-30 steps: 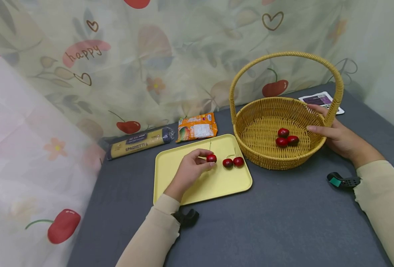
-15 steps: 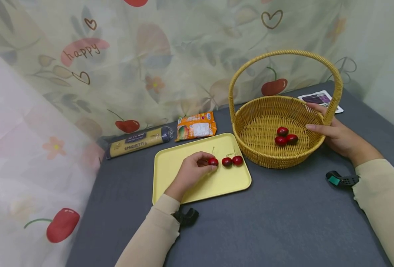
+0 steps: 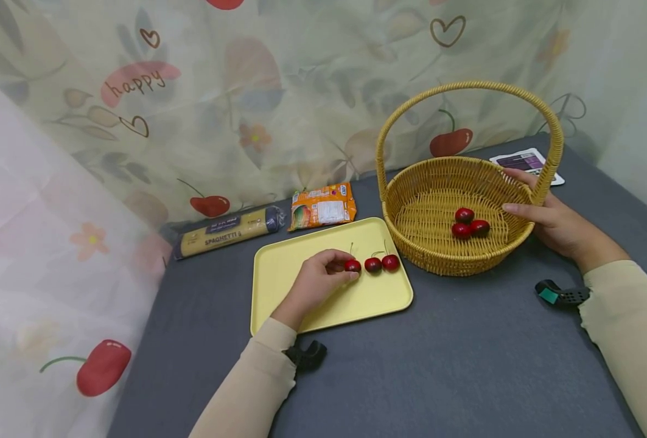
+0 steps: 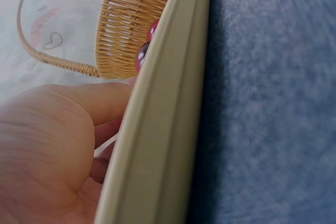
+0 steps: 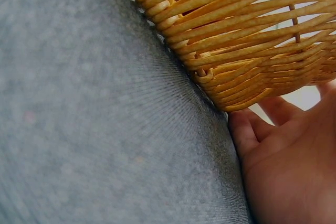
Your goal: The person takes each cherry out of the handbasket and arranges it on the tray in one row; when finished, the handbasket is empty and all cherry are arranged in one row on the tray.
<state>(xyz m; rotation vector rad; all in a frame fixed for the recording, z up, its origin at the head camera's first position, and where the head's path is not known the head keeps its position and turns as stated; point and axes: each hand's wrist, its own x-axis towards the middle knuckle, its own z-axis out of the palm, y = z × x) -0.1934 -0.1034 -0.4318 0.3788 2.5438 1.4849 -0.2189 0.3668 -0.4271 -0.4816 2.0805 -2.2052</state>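
Observation:
Over the yellow tray (image 3: 285,292), my left hand (image 3: 316,283) pinches a dark red cherry (image 3: 353,266) between thumb and fingers, its stem pointing up. Just right of it on the tray sit two more stemmed cherries, a darker cherry (image 3: 373,265) and a redder cherry (image 3: 391,263). The wicker basket (image 3: 427,210) stands against the tray's right end, with three cherries (image 3: 462,230) grouped inside. My right hand (image 3: 566,230) grips the basket's right rim near the handle base, thumb inside. In the left wrist view, the tray's edge (image 4: 152,108) hides the pinched cherry.
Behind the tray lie a spaghetti packet (image 3: 227,232) and an orange snack bag (image 3: 323,207). A white card with a purple print (image 3: 526,161) lies behind the basket. The grey tablecloth (image 3: 438,353) ends at a patterned curtain (image 3: 312,103).
My left hand has moved slightly right and down with its cherry, bringing it closer to the other two on the tray. My right hand has stayed on the basket.

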